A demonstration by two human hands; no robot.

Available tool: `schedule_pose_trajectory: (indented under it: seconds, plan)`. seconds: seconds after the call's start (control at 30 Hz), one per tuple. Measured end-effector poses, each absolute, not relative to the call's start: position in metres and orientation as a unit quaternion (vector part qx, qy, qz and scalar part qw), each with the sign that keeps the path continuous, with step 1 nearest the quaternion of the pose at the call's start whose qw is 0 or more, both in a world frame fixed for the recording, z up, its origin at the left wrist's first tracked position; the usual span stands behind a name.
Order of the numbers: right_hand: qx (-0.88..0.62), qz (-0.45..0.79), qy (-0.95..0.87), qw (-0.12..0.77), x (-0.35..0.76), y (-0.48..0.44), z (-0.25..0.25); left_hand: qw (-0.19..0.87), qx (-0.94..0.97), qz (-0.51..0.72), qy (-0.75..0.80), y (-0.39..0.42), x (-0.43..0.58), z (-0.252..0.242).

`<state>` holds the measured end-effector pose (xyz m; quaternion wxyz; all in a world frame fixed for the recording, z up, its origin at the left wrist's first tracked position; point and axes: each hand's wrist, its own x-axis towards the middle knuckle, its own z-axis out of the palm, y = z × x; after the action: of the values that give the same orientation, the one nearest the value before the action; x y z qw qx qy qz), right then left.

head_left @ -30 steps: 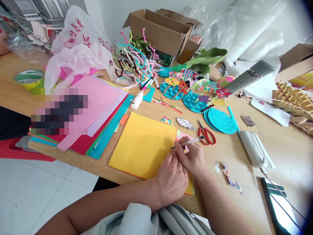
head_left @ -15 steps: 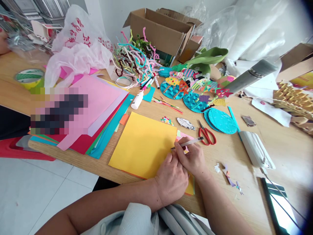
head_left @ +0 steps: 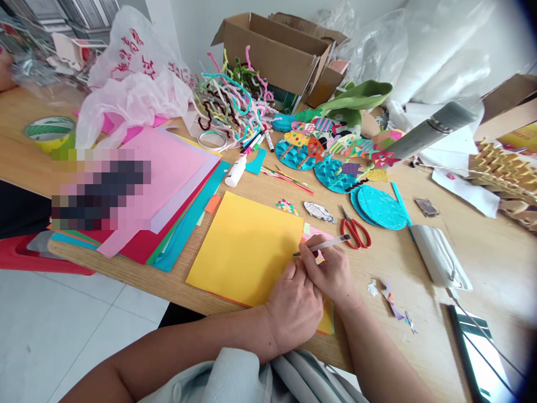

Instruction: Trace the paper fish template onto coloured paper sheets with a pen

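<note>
A white pen [head_left: 325, 245] slants through the closed fingers of my right hand [head_left: 329, 272], its tip over the yellow paper [head_left: 247, 240]. My left hand [head_left: 296, 305] rests curled on the same sheet, pressed against my right hand. Whatever its fingers hold, if anything, is hidden. Just beyond my right hand lies a bit of pink paper [head_left: 319, 232], partly covered. Red-handled scissors [head_left: 356, 232] and a fish cutout with black outlines [head_left: 319, 212] lie past the knuckles. Small coloured dots [head_left: 287, 207] sit near the sheet's far edge.
Left of the sheet is a stack of coloured paper [head_left: 176, 184]. A glue bottle [head_left: 235, 171], a heap of pipe cleaners [head_left: 235, 106] and blue discs [head_left: 381, 207] with paper fish stand farther back. Paper scraps [head_left: 392, 302], a white case [head_left: 440, 257] and a phone [head_left: 480, 347] lie right.
</note>
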<state>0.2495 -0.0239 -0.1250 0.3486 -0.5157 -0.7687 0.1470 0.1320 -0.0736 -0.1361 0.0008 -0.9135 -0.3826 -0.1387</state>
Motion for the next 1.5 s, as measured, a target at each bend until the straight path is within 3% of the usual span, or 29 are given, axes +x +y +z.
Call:
schedule_pose_trajectory:
  seconds: [0.3, 0.53, 0.67, 0.8, 0.97, 1.2, 1.5]
  plan:
    - [-0.508, 0.160, -0.760, 0.373, 0.248, -0.024, -0.125, 0.000, -0.912, -0.141, -0.384, -0.074, 0.132, -0.136]
    - [-0.547, 0.128, -0.616, 0.553, 0.253, -0.026, -0.121, 0.016, -0.908, -0.144, -0.394, -0.075, 0.131, -0.138]
    - [-0.569, 0.095, -0.535, 0.618, 0.258, -0.023, -0.107, 0.022, -0.912, -0.117, -0.391, -0.072, 0.129, -0.130]
    - [-0.567, 0.138, -0.487, 0.650, 0.268, -0.024, -0.087, -0.003, -0.924, -0.094, -0.369, -0.064, 0.125, -0.111]
    - [-0.545, 0.212, -0.475, 0.657, 0.283, -0.046, -0.075, -0.092, -0.933, -0.021, -0.348, -0.045, 0.122, -0.083]
    - [-0.540, 0.225, -0.451, 0.674, 0.301, -0.097, -0.098, -0.158, -0.922, 0.135, -0.326, -0.015, 0.124, -0.050]
    - [-0.546, 0.200, -0.663, 0.471, 0.275, -0.110, -0.117, -0.215, -0.909, 0.201, -0.295, 0.017, 0.129, -0.035]
